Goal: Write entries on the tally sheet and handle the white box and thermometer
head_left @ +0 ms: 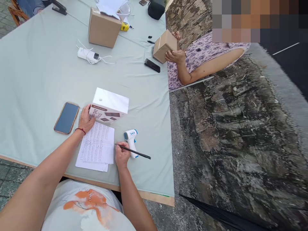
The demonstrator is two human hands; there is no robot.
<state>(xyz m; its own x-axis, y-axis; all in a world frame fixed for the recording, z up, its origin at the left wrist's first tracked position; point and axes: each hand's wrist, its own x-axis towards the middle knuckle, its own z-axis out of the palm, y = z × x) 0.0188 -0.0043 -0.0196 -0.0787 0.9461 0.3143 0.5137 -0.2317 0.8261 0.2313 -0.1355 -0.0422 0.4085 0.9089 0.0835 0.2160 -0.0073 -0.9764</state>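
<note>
My left hand [86, 120] grips the lower left corner of a white box [110, 100] with brown print, its thumb on the printed face. The other fingers lie along the box's left side, partly hidden. Just below the box, printed sheets of paper [98, 144] lie on the table, one overlapping another. In my right hand [122, 155] is a black pencil [137, 151], pinched near its tip beside the papers' right edge. A white and blue infrared thermometer [131, 141] lies just right of that hand. Left of my left hand rests a smartphone [66, 117].
Across the table [48, 73] are a cardboard box [103, 29], a white device with a cable [88, 55], a black phone [152, 65], a yellow tape measure [124, 26] and a stapler [59, 7]. At right, another person's hands [176, 56] hold a small carton [165, 46] beside a stone wall.
</note>
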